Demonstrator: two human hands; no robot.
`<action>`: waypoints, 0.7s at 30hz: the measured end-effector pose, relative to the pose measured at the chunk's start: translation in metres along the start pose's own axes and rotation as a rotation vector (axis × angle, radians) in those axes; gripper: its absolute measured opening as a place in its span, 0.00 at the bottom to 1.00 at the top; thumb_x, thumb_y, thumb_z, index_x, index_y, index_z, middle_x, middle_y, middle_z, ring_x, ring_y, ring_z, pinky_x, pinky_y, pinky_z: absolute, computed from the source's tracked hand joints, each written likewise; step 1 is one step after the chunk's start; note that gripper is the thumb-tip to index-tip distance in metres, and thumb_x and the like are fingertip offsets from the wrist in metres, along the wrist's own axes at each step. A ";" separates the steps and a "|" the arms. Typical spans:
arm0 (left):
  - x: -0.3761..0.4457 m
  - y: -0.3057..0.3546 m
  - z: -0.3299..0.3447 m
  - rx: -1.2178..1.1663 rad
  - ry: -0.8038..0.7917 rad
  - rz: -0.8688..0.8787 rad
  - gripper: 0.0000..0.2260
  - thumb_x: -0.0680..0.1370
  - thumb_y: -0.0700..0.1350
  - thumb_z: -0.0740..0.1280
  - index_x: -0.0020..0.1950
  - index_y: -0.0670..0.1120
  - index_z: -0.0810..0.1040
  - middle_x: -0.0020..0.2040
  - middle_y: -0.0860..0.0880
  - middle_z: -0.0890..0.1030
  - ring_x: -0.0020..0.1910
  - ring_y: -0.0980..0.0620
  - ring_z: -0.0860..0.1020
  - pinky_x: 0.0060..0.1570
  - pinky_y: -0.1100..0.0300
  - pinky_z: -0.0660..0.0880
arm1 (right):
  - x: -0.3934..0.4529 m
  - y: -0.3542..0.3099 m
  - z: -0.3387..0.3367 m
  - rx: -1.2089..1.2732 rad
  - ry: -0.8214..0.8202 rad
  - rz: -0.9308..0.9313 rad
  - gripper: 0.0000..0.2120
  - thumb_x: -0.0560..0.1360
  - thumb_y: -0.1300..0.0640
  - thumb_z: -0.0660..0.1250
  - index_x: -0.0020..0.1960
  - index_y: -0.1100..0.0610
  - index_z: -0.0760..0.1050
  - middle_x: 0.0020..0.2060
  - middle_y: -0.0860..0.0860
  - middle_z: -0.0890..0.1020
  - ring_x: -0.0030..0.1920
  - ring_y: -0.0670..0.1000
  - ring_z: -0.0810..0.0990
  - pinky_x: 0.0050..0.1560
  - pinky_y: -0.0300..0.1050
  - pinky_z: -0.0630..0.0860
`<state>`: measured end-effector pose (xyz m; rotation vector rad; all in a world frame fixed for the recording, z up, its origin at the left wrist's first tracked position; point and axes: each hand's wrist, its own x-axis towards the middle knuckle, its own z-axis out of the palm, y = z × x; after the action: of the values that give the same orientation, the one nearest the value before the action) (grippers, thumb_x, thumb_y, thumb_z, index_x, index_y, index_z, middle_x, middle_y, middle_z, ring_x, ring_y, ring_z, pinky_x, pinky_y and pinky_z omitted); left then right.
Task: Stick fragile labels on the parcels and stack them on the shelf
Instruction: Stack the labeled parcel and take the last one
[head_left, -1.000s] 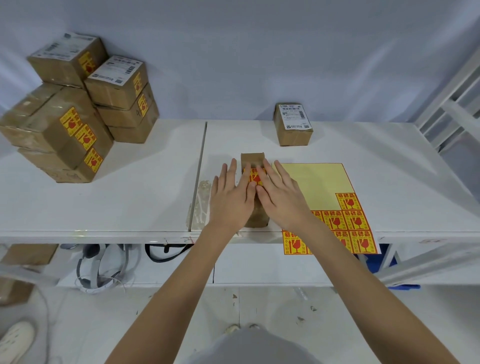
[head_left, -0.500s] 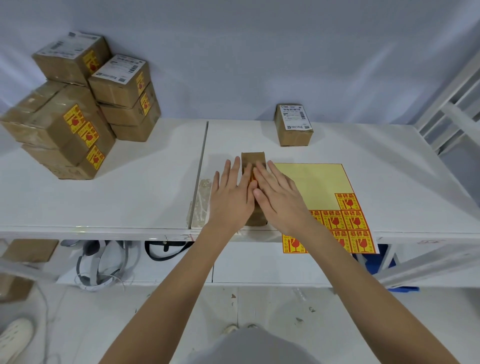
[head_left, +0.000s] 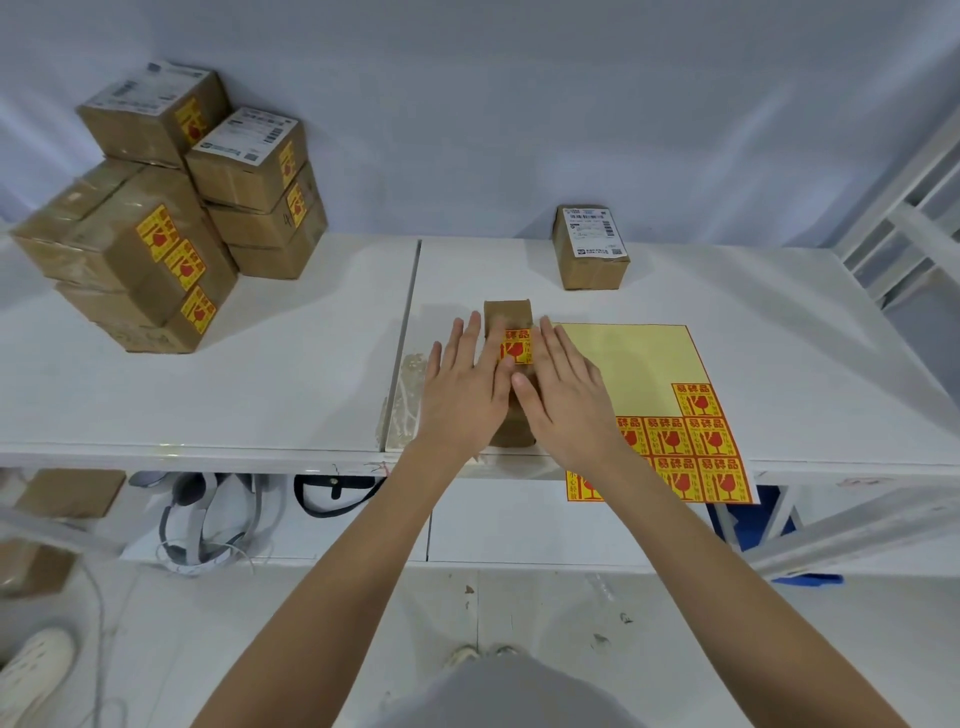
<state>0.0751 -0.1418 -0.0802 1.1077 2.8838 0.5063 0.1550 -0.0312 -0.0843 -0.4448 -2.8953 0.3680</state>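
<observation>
A small brown parcel (head_left: 508, 313) lies on the white shelf top (head_left: 291, 395) near its front edge. A yellow-and-red fragile label (head_left: 514, 347) is on the parcel's top face, showing between my hands. My left hand (head_left: 464, 387) lies flat on the parcel's left part with straight fingers. Flat on the right part is my right hand (head_left: 566, 396), also with straight fingers. The sticker sheet (head_left: 644, 364) lies just right of the parcel, with several labels left at its near right corner. Another parcel (head_left: 589, 248) with a white shipping label stands at the back.
A stack of labelled brown parcels (head_left: 171, 218) fills the left back of the shelf top. White rack bars (head_left: 904, 208) rise at the right. Below the shelf top sit a headset (head_left: 202, 525), a black strap (head_left: 332, 493) and more cardboard boxes (head_left: 67, 493).
Both hands stay flat on the parcel and have slid slightly outward, so more of the fragile label shows between them than half a second ago.
</observation>
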 end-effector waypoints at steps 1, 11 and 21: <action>-0.002 -0.002 -0.001 -0.004 0.007 0.039 0.24 0.81 0.56 0.40 0.77 0.54 0.45 0.78 0.48 0.46 0.77 0.49 0.43 0.74 0.51 0.42 | -0.001 0.002 0.000 -0.010 0.005 -0.026 0.35 0.76 0.38 0.33 0.77 0.55 0.44 0.77 0.51 0.47 0.77 0.49 0.43 0.73 0.45 0.44; -0.007 -0.007 0.011 -0.235 -0.048 -0.106 0.28 0.82 0.58 0.44 0.78 0.45 0.46 0.78 0.46 0.48 0.77 0.49 0.46 0.75 0.52 0.45 | -0.008 0.010 0.000 0.068 -0.095 0.043 0.32 0.79 0.38 0.37 0.77 0.55 0.45 0.77 0.50 0.48 0.76 0.46 0.42 0.71 0.42 0.40; 0.001 0.014 -0.006 -0.769 -0.052 -0.181 0.19 0.82 0.56 0.51 0.68 0.52 0.68 0.62 0.48 0.75 0.61 0.51 0.71 0.60 0.56 0.67 | -0.002 0.007 -0.009 0.671 -0.036 0.109 0.18 0.82 0.52 0.50 0.71 0.51 0.63 0.61 0.51 0.77 0.59 0.52 0.75 0.60 0.50 0.73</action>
<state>0.0832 -0.1332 -0.0706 0.7007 2.3242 1.3732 0.1605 -0.0233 -0.0776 -0.4692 -2.5590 1.3076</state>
